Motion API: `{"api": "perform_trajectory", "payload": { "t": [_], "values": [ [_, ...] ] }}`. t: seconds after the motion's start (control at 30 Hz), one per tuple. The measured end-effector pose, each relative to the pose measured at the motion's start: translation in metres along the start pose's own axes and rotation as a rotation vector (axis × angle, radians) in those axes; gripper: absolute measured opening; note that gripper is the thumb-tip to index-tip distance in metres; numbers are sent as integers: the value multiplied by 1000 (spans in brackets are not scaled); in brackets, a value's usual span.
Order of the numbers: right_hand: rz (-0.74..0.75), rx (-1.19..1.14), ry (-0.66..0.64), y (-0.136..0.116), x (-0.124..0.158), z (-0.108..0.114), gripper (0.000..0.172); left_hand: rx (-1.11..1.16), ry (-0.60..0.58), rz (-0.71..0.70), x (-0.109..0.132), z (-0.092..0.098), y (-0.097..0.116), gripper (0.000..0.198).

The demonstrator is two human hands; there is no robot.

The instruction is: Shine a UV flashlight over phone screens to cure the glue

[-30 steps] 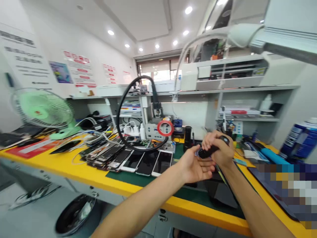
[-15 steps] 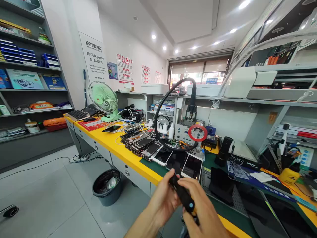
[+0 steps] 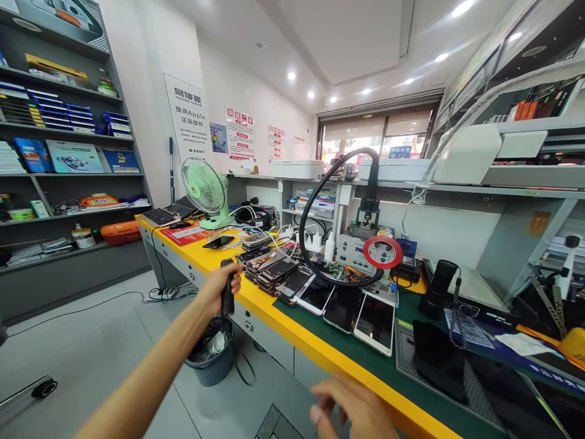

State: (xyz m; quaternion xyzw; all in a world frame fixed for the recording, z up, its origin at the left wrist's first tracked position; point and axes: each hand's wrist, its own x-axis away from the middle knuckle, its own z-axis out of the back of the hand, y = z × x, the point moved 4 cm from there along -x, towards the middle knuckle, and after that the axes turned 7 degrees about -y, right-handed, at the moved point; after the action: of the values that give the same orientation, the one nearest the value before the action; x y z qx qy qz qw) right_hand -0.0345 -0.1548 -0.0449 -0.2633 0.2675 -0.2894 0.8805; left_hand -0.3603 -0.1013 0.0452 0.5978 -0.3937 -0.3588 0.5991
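My left hand is closed round a black stick-shaped device, held upright in front of the bench's yellow edge. The device's exact kind does not show. Behind and below it stands the grey waste bin. Low in the picture, my right hand is smeared by motion, its loosely bent fingers apart and no object visible in them. Nearest to that hand, on the green mat, lie a white-framed tablet, a dark tablet and another white-framed one.
Stacked phone parts and white cables lie beside the tablets. A black hose arches over them from a bench device, near a red ring. A green fan stands far left; a black cylinder stands right.
My hands have parted. The left has carried the black device left, toward the bin; the right has let go of it and stays low. The view has shifted slightly left.
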Motion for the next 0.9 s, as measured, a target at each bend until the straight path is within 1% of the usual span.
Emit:
{"api": "perform_trajectory", "payload": {
  "t": [0.03, 0.1, 0.13, 0.2, 0.27, 0.37, 0.5, 0.6, 0.67, 0.77, 0.83, 0.9],
  "values": [
    [-21, 28, 29, 2, -1, 13, 16, -118, 54, -45, -21, 7, 17, 17],
    [-42, 64, 163, 10, -3, 34, 18, -354, 132, -115, -65, 15, 51, 33],
    [-35, 65, 207, 15, -5, 39, 21, -466, 149, -139, -85, 16, 66, 37],
    [-35, 60, 270, 26, -6, 41, 27, -671, 154, -178, -119, 11, 90, 39],
    [-55, 60, 302, 36, -6, 36, 28, -848, 141, -195, -143, 3, 102, 40],
    [-88, 63, 346, 44, -4, 32, 29, -1060, 109, -199, -164, -10, 100, 39],
    [-127, 39, 361, 44, -5, 32, 33, -1248, 93, -208, -179, -19, 87, 39],
    [-155, -3, 326, 43, -7, 34, 31, -1315, 125, -233, -183, -19, 90, 39],
    [-168, -33, 292, 43, -7, 34, 29, -1326, 184, -264, -182, -17, 102, 39],
    [-182, -78, 254, 41, -6, 33, 26, -1296, 320, -339, -173, -10, 130, 39],
    [-180, -112, 237, 42, -4, 32, 26, -1251, 418, -406, -162, -4, 149, 40],
    [-166, -154, 228, 43, -1, 32, 26, -1185, 535, -467, -144, 5, 164, 41]
  ]
}}
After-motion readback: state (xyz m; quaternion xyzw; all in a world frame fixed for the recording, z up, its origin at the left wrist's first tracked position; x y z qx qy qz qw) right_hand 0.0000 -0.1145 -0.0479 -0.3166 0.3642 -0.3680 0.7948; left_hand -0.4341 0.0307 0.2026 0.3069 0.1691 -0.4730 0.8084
